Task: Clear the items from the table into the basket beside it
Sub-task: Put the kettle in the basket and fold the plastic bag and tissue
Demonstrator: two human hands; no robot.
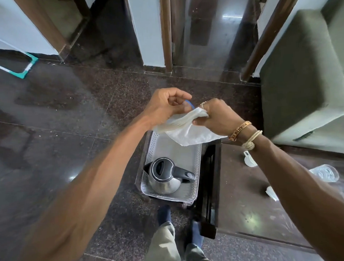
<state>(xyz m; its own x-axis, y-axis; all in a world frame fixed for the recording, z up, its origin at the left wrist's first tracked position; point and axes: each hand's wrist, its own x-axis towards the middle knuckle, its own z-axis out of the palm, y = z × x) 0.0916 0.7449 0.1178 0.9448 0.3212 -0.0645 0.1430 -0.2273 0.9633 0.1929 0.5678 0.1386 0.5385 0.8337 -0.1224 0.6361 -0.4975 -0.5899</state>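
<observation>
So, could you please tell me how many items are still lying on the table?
3: a white scoop farthest from the person, a clear plastic container at the right edge, a white scrap nearest. The right arm may hide others.

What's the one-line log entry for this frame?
phase: bag over basket | right hand: grips bag | left hand: at bag's edge, grip unclear | basket: kettle inside | table: bottle, scoop, wrapper

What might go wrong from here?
The white folded bag, gripped by the right hand, hangs over the far end of the perforated white basket; dropped, it might drape over the rim or miss. The steel kettle with black lid fills the near end, so the bag may land on it.
</observation>
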